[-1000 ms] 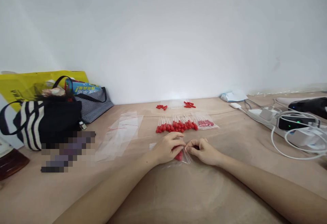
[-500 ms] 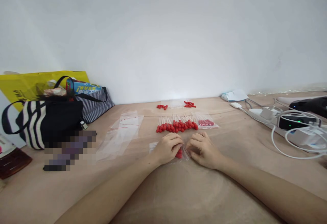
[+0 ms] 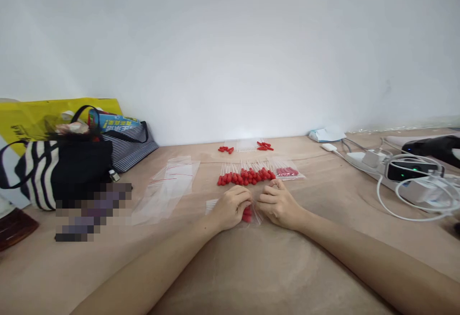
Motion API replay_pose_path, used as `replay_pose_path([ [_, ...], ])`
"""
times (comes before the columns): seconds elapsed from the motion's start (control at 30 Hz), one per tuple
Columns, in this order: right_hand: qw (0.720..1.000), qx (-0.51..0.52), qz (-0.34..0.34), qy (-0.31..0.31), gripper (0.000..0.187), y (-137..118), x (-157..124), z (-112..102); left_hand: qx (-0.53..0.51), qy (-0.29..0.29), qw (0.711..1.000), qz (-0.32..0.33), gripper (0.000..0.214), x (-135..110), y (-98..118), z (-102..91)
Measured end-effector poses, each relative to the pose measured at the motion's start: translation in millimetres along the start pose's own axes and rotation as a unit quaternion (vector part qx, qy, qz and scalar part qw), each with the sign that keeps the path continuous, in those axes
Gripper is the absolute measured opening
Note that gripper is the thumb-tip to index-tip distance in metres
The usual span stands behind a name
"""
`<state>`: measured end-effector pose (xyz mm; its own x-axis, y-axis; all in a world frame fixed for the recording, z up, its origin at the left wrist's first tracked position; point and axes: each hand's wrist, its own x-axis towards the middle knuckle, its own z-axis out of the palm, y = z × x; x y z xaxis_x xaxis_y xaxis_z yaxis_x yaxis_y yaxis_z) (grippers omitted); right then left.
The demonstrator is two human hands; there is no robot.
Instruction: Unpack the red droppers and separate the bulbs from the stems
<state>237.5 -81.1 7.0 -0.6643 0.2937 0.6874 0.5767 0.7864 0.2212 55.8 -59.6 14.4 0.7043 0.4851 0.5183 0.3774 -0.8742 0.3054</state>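
Note:
A clear plastic bag (image 3: 256, 220) with red-tipped sticks (image 3: 246, 215) in it lies on the table between my hands. My left hand (image 3: 233, 206) rests over the bag, its fingers curled and pinching the edge near the red tips. Close on the other side, my right hand (image 3: 280, 205) has its thumb and fingers closed on the bag's right edge; the fingertips are partly hidden. Just beyond my hands, a row of loose sticks with red tips (image 3: 247, 176) is spread out. A filled clear bag (image 3: 287, 171) of red-tipped pieces sits at the row's right end.
Flat clear bags (image 3: 172, 185) lie to the left. Farther back are small red pieces (image 3: 265, 146) and pale sticks (image 3: 246, 146). A black bag (image 3: 79, 171) and a striped bag (image 3: 131, 147) stand left; a power strip (image 3: 398, 188) with white cables lies right.
My right hand has shifted slightly and its fingers sit closer over the bag's edge. My left hand keeps its grip. The whole view has moved a little.

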Motion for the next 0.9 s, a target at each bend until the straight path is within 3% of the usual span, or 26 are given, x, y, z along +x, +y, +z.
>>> replay_pose_path([
  [0.13,0.999,0.023,0.016,-0.038,0.024,2.3,-0.5,0.8,-0.007,0.004,1.000,-0.016,0.020,0.0,-2.9,-2.3],
  [0.3,0.990,0.069,0.083,-0.087,0.019,4.2,-3.7,-6.2,-0.029,-0.012,0.998,-0.051,0.017,-2.4,-2.3,-13.4],
  [0.4,0.978,0.124,0.112,-0.125,0.013,5.0,-5.9,-12.2,-0.033,-0.012,0.997,-0.073,0.015,-11.3,2.5,-21.4],
  [0.5,0.956,0.195,0.157,-0.153,0.018,6.4,-6.7,-14.0,-0.025,-0.033,0.993,-0.108,0.027,-25.8,8.8,-30.7],
  [0.57,0.943,0.222,0.193,-0.153,0.025,6.5,-6.0,-11.1,-0.024,-0.057,0.990,-0.128,0.033,-34.9,12.5,-36.3],
  [0.67,0.934,0.237,0.228,-0.140,0.017,3.7,-3.5,-2.9,-0.029,-0.072,0.984,-0.158,0.038,-42.2,14.9,-40.5],
  [0.77,0.924,0.255,0.251,-0.135,0.011,-1.8,0.1,3.4,-0.042,-0.067,0.982,-0.169,0.036,-42.3,12.5,-38.9],
  [0.9,0.922,0.233,0.277,-0.135,0.020,-7.4,4.3,5.2,-0.050,-0.053,0.983,-0.170,0.032,-39.1,7.6,-35.1],
])
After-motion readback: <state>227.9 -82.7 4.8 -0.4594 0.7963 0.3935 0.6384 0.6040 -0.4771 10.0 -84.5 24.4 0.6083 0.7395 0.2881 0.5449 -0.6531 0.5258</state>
